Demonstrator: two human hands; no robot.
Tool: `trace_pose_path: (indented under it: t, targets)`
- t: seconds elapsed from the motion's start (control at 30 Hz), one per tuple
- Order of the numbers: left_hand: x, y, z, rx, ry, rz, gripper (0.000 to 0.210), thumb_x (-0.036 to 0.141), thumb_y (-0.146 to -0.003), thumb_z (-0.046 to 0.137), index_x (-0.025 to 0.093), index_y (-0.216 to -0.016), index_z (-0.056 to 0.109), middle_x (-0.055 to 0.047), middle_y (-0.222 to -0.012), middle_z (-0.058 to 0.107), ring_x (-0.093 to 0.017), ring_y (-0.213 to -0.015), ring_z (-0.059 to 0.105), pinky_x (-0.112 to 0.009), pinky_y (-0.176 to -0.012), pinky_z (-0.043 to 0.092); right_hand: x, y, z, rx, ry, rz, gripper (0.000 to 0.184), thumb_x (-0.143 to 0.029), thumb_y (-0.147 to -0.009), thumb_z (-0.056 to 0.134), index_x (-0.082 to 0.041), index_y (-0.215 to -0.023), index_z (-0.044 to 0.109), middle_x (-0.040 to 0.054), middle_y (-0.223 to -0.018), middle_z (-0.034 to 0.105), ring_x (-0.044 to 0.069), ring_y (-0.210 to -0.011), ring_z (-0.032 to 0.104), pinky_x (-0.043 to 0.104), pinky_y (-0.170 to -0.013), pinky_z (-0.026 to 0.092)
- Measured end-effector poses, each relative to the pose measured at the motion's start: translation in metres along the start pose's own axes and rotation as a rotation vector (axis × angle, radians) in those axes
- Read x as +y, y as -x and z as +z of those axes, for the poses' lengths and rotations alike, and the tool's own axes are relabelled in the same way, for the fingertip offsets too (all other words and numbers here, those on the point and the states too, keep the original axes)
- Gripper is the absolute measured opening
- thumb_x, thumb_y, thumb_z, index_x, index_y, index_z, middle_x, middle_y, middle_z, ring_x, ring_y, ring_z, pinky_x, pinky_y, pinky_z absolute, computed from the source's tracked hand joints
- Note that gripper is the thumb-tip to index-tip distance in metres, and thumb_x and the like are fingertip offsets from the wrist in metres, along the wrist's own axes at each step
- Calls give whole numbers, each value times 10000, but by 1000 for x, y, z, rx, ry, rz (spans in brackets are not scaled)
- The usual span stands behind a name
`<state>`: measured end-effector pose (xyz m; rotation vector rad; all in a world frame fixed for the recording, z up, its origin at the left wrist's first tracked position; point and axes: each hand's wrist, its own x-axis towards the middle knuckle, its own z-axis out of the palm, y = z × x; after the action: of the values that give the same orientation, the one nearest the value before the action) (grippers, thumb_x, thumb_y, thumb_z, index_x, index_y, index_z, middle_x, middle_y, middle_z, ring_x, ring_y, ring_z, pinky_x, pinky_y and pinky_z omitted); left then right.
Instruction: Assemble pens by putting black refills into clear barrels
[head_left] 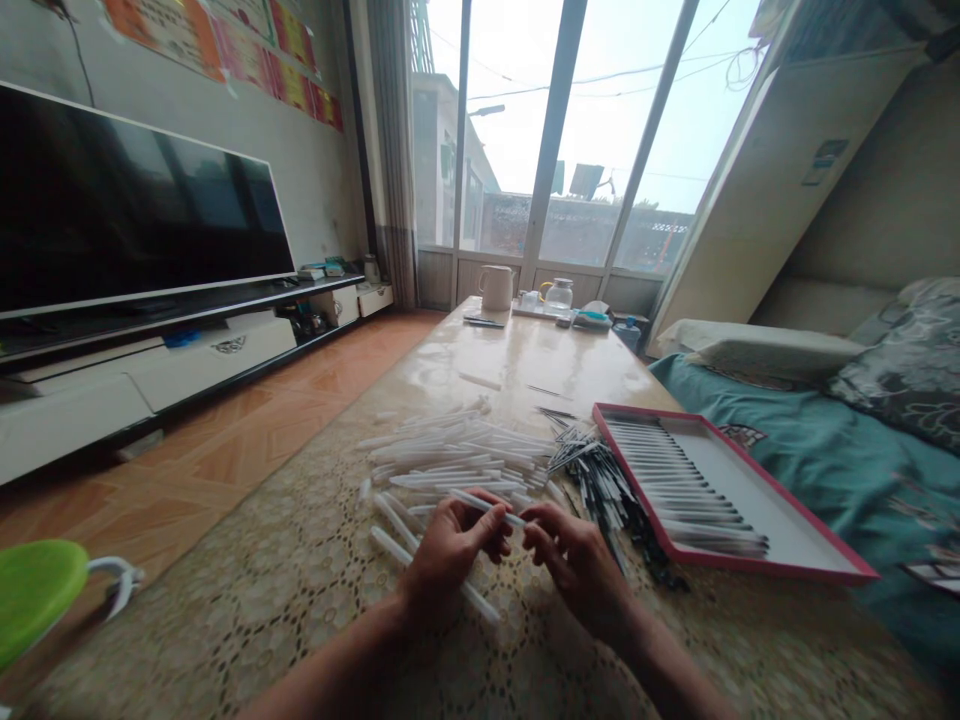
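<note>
My left hand point(457, 545) is closed, pinching a slim white pen barrel point(484, 503) between thumb and fingers. My right hand point(574, 560) has its fingertips drawn together at the barrel's right end; whether a smaller part sits in them is hidden. Beyond my hands spreads a loose heap of whitish, see-through barrels point(450, 450), and a few more lie beside and under my left hand. Dark, thin refill-like sticks point(600, 480) are piled just past my right hand. A shallow pink-rimmed box point(799, 525) at the right holds a row of white pens with dark ends point(690, 490).
The long table point(247, 610) has a patterned cover. At its far end stand a beige jug point(496, 288) and a glass pot point(559, 296). A green stool point(37, 595) is at the left, and a sofa with a teal cover point(825, 450) borders the right side.
</note>
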<state>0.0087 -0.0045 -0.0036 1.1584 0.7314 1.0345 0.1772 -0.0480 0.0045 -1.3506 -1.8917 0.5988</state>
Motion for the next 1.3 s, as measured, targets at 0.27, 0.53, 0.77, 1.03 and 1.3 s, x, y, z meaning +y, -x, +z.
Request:
trace_pose_path:
  t: [0.27, 0.53, 0.77, 1.03, 1.3]
  targets:
    - [25, -2, -18, 301, -255, 129, 305, 337, -777, 588, 127, -996, 556, -26, -743, 639, -142, -583, 616, -270, -564, 494, 13, -1, 0, 111, 25, 68, 230, -349, -924, 372, -201, -807, 503, -6, -653, 568, 129, -546, 555, 214, -510, 402]
    - [22, 0, -38, 308, -1025, 296, 138, 148, -762, 516, 175, -820, 638, -56, -805, 644, -200, -757, 601, -340, -718, 466, 18, -1, -3, 161, 54, 80, 208, -349, -923, 374, -206, -803, 467, -13, -653, 575, 120, -516, 548, 215, -514, 397]
    - [15, 3, -33, 151, -1215, 423, 170, 104, -707, 582, 207, -834, 629, -51, -906, 596, -221, -929, 534, -360, -831, 439, 21, -1, -4, 167, 64, 91, 178, -330, -908, 388, -202, -807, 460, -11, -648, 580, 117, -499, 562, 205, -486, 398]
    - [12, 4, -23, 5, -1371, 352, 272, 69, -745, 483, 194, -914, 655, -65, -928, 562, -207, -930, 526, -324, -823, 434, 16, -3, -6, 152, 66, 74, 178, -307, -902, 386, -201, -782, 462, -7, -653, 574, 110, -491, 551, 200, -472, 396]
    - [15, 4, -19, 32, -1493, 309, 166, 111, -777, 462, 196, -839, 591, -63, -898, 575, -225, -919, 508, -356, -820, 400, 16, -3, -5, 146, 82, 78, 189, -318, -900, 393, -203, -767, 462, -9, -641, 578, 110, -481, 550, 200, -473, 404]
